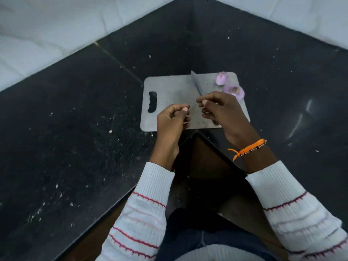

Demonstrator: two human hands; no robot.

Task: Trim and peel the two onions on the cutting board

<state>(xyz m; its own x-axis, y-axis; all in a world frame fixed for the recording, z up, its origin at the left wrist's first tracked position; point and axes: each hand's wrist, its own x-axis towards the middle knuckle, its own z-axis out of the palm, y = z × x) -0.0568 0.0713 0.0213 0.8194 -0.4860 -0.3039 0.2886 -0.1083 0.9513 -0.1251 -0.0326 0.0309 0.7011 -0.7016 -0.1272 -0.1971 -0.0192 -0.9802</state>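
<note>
Black counter; right hand gripping knife, left hand curled.

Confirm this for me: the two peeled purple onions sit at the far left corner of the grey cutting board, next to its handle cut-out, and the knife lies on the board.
Wrong side. The head view shows the two peeled purple onions at the far right corner of the grey cutting board, opposite its handle cut-out. The rest holds: the knife lies on the board.

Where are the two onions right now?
In the head view, both peeled onions sit side by side at the far right corner of the cutting board, just beyond the right hand and right of the knife blade.
</note>
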